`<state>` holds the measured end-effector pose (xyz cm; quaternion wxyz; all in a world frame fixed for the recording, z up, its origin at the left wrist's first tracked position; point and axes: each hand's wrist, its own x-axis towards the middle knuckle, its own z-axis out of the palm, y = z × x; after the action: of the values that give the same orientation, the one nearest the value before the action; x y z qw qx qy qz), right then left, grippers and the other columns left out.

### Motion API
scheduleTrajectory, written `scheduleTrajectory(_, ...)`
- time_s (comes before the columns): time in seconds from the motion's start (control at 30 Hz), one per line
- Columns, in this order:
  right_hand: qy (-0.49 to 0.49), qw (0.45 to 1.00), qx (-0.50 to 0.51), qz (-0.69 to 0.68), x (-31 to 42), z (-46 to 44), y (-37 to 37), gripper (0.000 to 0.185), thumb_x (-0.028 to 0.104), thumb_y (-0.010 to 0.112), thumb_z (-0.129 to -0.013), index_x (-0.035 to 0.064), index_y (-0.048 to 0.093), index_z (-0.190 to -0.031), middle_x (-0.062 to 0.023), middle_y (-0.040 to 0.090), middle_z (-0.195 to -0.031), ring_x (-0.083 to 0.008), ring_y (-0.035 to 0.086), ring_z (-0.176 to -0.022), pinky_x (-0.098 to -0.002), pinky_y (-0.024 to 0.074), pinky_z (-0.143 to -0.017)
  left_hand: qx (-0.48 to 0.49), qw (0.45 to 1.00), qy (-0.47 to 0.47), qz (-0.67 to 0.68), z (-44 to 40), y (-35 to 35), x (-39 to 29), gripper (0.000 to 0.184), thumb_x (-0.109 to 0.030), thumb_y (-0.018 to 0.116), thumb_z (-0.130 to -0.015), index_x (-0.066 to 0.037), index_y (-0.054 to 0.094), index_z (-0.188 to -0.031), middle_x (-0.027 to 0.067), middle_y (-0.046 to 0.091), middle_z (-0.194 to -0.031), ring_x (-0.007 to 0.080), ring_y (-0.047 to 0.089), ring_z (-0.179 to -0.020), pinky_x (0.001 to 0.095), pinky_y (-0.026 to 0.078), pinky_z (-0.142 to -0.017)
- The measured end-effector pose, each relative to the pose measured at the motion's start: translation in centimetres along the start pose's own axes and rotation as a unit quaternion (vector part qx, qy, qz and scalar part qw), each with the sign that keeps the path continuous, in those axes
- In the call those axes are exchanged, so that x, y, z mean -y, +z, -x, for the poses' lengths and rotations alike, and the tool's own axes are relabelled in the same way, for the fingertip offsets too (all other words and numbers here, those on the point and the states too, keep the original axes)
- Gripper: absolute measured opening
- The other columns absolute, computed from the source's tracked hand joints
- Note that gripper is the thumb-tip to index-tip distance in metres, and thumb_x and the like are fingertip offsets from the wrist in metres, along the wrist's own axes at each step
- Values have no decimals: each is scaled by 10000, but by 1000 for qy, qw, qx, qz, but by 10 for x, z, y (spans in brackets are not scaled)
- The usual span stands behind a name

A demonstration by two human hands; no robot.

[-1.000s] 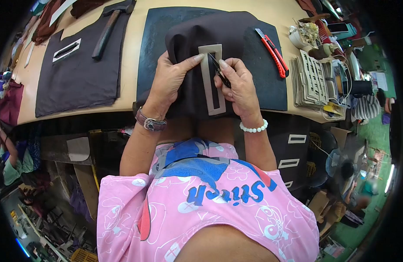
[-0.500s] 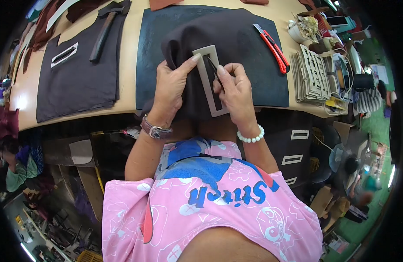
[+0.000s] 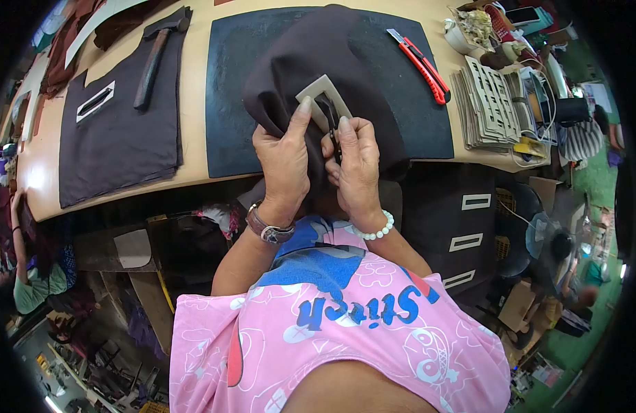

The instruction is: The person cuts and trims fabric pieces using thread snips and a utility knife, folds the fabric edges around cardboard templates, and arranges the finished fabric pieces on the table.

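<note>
dark brown fabric [image 3: 297, 55] is draping over the cutting mat [image 3: 228, 82]; above the mat's near edge, the left hand [image 3: 283, 165] is clamping fabric and beige rectangular frame [image 3: 311, 87], fingertips hidden beneath, while the right hand [image 3: 357, 172] is gripping black snips [image 3: 330, 118], blades blending into cloth.

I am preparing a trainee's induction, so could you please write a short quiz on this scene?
1. True or false: in this view, the left hand has its thumb overlapping the pale frame.
2. The right hand holds: a) a ruler; b) a black tool; c) a paintbrush.
3. Fill the gap: the hammer lies on the ____ left of the dark mat.

Key: 1. true; 2. b; 3. dark cloth.
</note>
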<state>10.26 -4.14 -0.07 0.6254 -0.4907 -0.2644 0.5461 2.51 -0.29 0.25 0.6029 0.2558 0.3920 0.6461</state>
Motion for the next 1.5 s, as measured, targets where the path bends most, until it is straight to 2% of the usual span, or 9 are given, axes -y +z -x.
scheduleTrajectory(0.6,-38,999,-7,-27,-1,-4,-2,187,258,498,-947,108,396,-900,-7,487,-636,-8,314,-422,-150,224,-358,29,997,-65,41,4,4,-5,83,-59,636,-841,-40,628,-922,10,642,-869,68,581,-738,222,453,-648)
scheduleTrajectory(0.8,-32,999,24,-27,19,4,-11,233,219,559,-918,60,402,-985,10,469,-625,-6,352,-488,-172,256,-405,53,996,-71,2,-5,0,-12,139,-64,634,-840,-26,623,-973,39,652,-923,96,609,-794,234,476,-703)
scheduleTrajectory(0.87,-174,967,16,185,28,5,-18,255,176,633,-853,26,491,-1003,28,500,-643,-16,434,-547,-184,323,-450,74,994,-83,-3,-8,-1,-21,148,-64,631,-841,-23,622,-982,46,653,-933,105,615,-809,238,483,-719)
scheduleTrajectory(0.9,-232,922,13,311,33,2,-25,273,128,674,-807,12,539,-1013,22,518,-639,-38,482,-562,-192,358,-462,84,992,-92,-7,-9,-2,-24,152,-63,629,-841,-21,621,-987,50,654,-938,110,618,-817,240,486,-728)
scheduleTrajectory(1.0,-473,758,83,441,44,-22,-32,381,17,697,-669,34,621,-1042,-11,540,-676,-115,556,-575,-232,439,-481,113,988,-105,-13,-7,0,-31,156,-65,626,-844,-17,622,-992,52,655,-939,113,621,-810,243,492,-716)
scheduleTrajectory(1.1,-472,711,127,505,58,-27,-30,508,-13,671,-592,90,641,-1089,-43,557,-779,-177,596,-603,-263,492,-514,143,985,-93,-25,-3,0,-34,150,-66,626,-843,-13,628,-983,53,658,-929,111,624,-798,241,493,-702)
scheduleTrajectory(1.27,-527,656,136,523,58,-31,-30,378,14,667,-624,103,656,-991,-25,555,-917,-141,591,-599,-260,494,-504,158,982,-95,-49,-2,1,-38,140,-67,628,-842,-4,636,-967,50,660,-906,103,618,-789,237,491,-700)
scheduleTrajectory(1.37,-530,655,135,521,61,-29,-29,308,6,655,-637,97,650,-931,-30,568,-936,-145,602,-608,-257,489,-503,191,974,-100,-74,-3,-3,-39,146,-64,631,-840,-2,637,-973,45,659,-901,96,614,-789,233,488,-696)
scheduleTrajectory(1.5,-473,716,142,494,66,-33,-28,218,2,646,-666,69,624,-873,-55,594,-910,-200,614,-624,-285,490,-531,222,967,-104,-74,-3,-7,-35,155,-58,636,-837,-3,638,-982,37,657,-901,90,611,-791,231,486,-695)
